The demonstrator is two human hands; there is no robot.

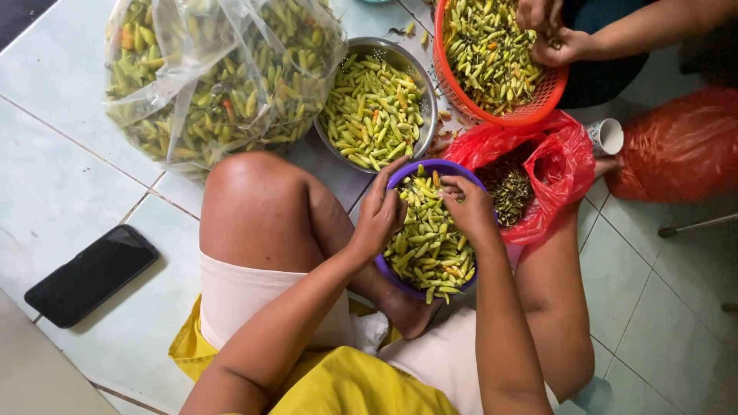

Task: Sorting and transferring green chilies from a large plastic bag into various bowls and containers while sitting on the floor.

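A round purple bowl, heaped with small yellow-green chillies, sits on the floor tiles between the person's legs.

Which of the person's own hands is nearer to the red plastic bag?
Right. The right hand is over the purple bowl, just beside the red plastic bag. The left hand rests on the bowl's far rim, away from the bag.
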